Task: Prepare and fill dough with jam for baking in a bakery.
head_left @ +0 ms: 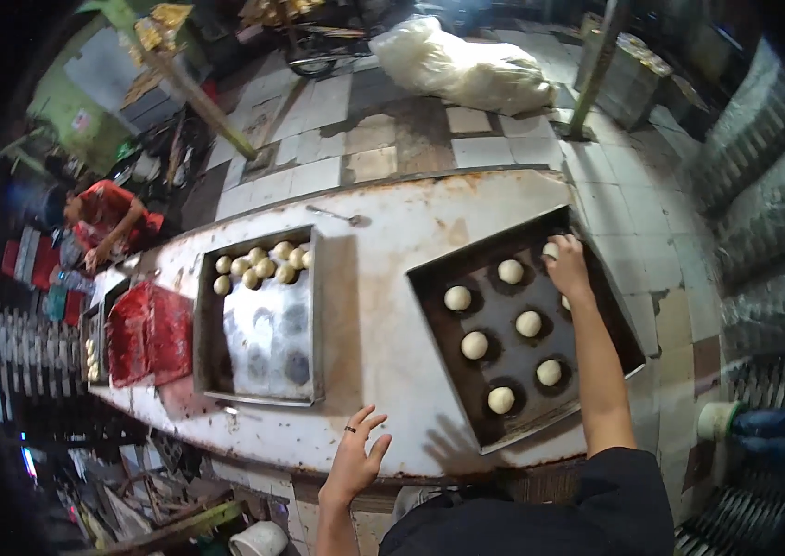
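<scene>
At the far right corner of a dark baking tray [455, 380], my right hand [567, 261] has its fingers closed round a pale dough ball [550, 250]. Several more round dough balls [528, 323] sit spaced apart in that tray, and my right forearm partly hides one of them. My left hand [355, 456], with a ring on one finger, hovers by the table's near edge with fingers apart and nothing in it. Left of it, a second metal tray [267, 334] holds a cluster of dough balls [264, 267] toward its far end.
The trays stand on a worn white table [383, 278]. A spoon-like utensil [341, 216] lies near its far edge. A red tub [147, 334] and a smaller tray are at the left end, where a person in red [114, 218] sits. Beyond lies a big plastic bag [462, 69].
</scene>
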### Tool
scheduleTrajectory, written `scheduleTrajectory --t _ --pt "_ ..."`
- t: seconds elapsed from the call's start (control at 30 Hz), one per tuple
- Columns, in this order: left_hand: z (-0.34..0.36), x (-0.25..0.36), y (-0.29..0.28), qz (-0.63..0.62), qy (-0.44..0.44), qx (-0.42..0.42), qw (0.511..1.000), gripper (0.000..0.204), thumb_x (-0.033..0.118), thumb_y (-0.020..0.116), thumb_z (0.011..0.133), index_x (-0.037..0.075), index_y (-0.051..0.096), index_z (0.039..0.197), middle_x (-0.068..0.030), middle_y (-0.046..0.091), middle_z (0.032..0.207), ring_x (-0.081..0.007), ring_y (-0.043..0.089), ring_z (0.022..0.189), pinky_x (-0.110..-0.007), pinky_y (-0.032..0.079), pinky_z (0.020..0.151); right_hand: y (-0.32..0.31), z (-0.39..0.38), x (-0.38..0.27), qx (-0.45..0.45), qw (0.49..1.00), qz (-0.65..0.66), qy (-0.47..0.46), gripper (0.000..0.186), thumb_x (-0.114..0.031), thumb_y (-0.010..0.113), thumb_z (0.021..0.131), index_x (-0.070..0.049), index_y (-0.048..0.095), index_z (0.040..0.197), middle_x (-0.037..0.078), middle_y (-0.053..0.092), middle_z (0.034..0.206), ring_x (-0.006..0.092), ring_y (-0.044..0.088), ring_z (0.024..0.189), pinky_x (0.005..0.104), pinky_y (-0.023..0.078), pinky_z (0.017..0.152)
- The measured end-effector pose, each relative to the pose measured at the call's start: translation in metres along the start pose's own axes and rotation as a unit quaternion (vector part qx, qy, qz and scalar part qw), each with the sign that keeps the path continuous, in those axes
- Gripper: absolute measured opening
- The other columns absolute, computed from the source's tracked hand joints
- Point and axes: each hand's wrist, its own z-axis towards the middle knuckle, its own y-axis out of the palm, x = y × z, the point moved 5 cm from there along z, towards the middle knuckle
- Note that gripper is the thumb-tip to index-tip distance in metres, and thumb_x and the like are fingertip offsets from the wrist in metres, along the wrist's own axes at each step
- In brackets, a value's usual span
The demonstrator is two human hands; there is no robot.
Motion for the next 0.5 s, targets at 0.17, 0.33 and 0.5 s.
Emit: scheduleTrajectory --t 0.17,0.33,0.5 --pt "-0.068 -0.057 -0.033 0.011 -0.024 0.095 0.995 0.036 0.019 0.064 0.097 -0.001 0.061 0.127 -0.0245 0.056 0.138 -0.042 0.054 0.126 -0.045 0.044 0.107 0.018 -0.032 -0.012 -0.011 0.997 -0.082 -0.008 0.079 -0.009 0.079 0.079 -0.002 0.042 0.149 0.028 0.042 0.148 0.0438 0.043 0.137 0.051 0.036 0.116" --pt "-0.165 -0.125 -0.05 0.039 -0.058 0.146 0.987 0.033 0.024 0.061 0.1 0.001 0.063 0.123 -0.0214 0.061 0.132 -0.041 0.059 0.119 -0.045 0.048 0.101 0.0 -0.164 -0.177 0.141 0.989 0.011 -0.051 0.05 -0.006 0.066 0.091 -0.001 0.053 0.139 0.02 0.051 0.143 0.0381 0.045 0.134 0.0484 0.038 0.113" --pt "-0.262 -0.185 -0.06 0.03 -0.113 0.106 0.988 0.038 0.03 0.058 0.102 0.001 0.062 0.127 -0.0207 0.062 0.131 -0.039 0.06 0.12 -0.045 0.049 0.101 0.08 -0.339 -0.335 0.029 0.96 0.185 -0.208 0.033 -0.002 0.065 0.084 0.001 0.065 0.116 0.02 0.065 0.119 0.0391 0.055 0.117 0.0463 0.043 0.104"
